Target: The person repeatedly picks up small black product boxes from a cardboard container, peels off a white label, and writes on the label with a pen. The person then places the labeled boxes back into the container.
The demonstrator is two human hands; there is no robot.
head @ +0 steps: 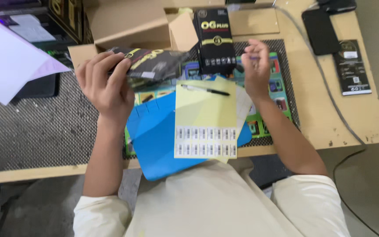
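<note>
the left hand (106, 85) has its grip clamped on a dark pouch (152, 63) with yellow print, held above the counter (330, 123), long axis running left to right and blurred. the right hand (255, 66) hovers with its grip apart beside an upright black box (215, 41). near lies a yellow sheet (205, 118) with a label row and a pen (205, 90), over a blue mat (154, 140) it partly hides.
</note>
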